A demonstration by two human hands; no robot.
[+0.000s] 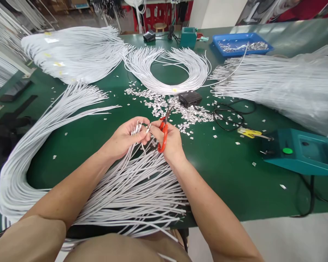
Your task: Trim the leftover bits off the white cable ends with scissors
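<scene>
Several white cables (133,140) run up into my left hand (131,134), whose fingers are closed around them near their ends. My right hand (168,140) keeps a pair of scissors (164,136) with orange-red handles against the palm, blades pointing up and away. Thumb and fingertips of that hand pinch at a cable end beside the left fingertips; the tiny part there is too small to make out. Below both hands a thick bundle of white cables (136,185) spreads over the table edge. Small silvery-white scraps (164,103) lie scattered just beyond the hands.
Coiled white cables (180,85) and a large cable bundle (76,52) lie farther back. At right are a plastic-wrapped bundle (278,78), a teal machine (303,153) with a green button, and yellow-handled cutters (250,133). A blue tray (242,51) holds small pieces. Black cord (229,127) loops nearby.
</scene>
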